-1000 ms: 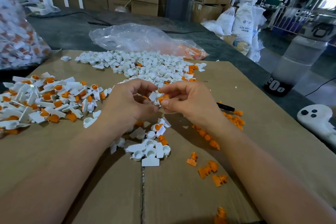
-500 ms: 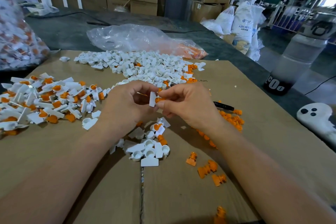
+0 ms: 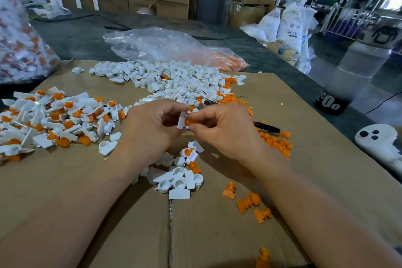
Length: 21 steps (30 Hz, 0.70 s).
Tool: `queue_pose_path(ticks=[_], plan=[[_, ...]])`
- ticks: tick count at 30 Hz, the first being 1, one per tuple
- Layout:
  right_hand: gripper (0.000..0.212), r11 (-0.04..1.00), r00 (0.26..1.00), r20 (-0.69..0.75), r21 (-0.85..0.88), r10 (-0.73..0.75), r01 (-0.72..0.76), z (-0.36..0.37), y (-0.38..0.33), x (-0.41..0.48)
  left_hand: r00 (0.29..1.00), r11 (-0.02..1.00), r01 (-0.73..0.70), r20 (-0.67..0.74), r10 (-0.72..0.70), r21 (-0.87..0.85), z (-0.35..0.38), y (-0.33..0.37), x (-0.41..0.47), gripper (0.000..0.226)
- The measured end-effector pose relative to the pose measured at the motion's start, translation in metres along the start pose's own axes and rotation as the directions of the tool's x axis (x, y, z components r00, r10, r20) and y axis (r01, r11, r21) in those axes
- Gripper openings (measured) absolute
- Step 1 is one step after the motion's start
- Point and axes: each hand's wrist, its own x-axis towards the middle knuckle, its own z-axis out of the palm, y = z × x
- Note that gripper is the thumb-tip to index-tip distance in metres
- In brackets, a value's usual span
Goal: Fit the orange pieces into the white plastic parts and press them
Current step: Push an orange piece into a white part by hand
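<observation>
My left hand (image 3: 152, 130) pinches a small white plastic part (image 3: 181, 120) held upright above the cardboard. My right hand (image 3: 224, 130) presses an orange piece (image 3: 188, 122) against the part's right side. A heap of empty white parts (image 3: 174, 81) lies behind my hands. To the left spreads a pile of white parts with orange pieces fitted (image 3: 54, 119). Loose orange pieces (image 3: 276, 142) lie right of my right wrist, and a few more orange pieces (image 3: 250, 201) sit near the front. A small cluster of white parts (image 3: 178, 178) rests under my hands.
Cardboard sheet (image 3: 304, 180) covers the table. A clear plastic bag (image 3: 165, 48) lies behind the heap, a filled bag (image 3: 19, 39) at far left. A black pen (image 3: 266, 126) lies by my right hand. A bottle (image 3: 352, 76) and a white controller (image 3: 382, 143) stand at the right.
The white part has turned upright between my fingers, and the orange piece has moved in against its side. My hands stayed together in the same spot.
</observation>
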Motion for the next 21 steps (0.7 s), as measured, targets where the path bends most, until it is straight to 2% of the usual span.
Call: queue_pose_path(ticks=[4, 8, 11, 14, 16, 18, 20, 21], plan=[[0.016, 0.998, 1.000, 0.018, -0.055, 0.021, -0.020, 0.001, 0.000, 0.001, 0.996, 0.988, -0.081, -0.022, 0.084, 0.131, 0.003, -0.001, -0.001, 0.034], [0.011, 0.998, 0.999, 0.021, -0.055, 0.025, -0.024, 0.005, -0.001, 0.000, 0.979, 0.946, -0.202, 0.031, 0.201, 0.254, 0.004, -0.002, -0.002, 0.033], [0.011, 0.999, 0.999, -0.008, 0.032, 0.035, -0.035, 0.006, 0.001, 0.000, 0.995, 0.989, -0.092, -0.016, 0.095, 0.120, 0.004, 0.000, -0.002, 0.029], [0.025, 0.975, 0.997, 0.015, 0.207, 0.078, -0.080, 0.002, 0.001, 0.002, 0.999, 0.998, 0.015, -0.047, -0.019, -0.068, 0.004, 0.002, -0.002, 0.037], [0.031, 0.940, 0.990, 0.033, 0.311, 0.135, -0.139, 0.001, 0.001, 0.004, 0.998, 0.993, 0.022, -0.061, -0.030, -0.119, 0.004, 0.004, -0.002, 0.038], [0.029, 0.929, 0.985, 0.033, 0.328, 0.171, -0.172, -0.002, 0.003, 0.005, 0.998, 0.994, 0.004, -0.069, -0.011, -0.110, 0.004, 0.006, -0.003, 0.037], [0.023, 0.880, 0.971, 0.115, 0.411, 0.209, -0.238, -0.005, 0.003, 0.007, 0.997, 0.993, -0.015, -0.074, 0.007, -0.119, 0.003, 0.008, -0.003, 0.038], [0.020, 0.823, 0.956, 0.188, 0.489, 0.224, -0.289, -0.007, 0.003, 0.007, 0.997, 0.992, -0.029, -0.077, 0.019, -0.122, 0.003, 0.009, -0.003, 0.038]])
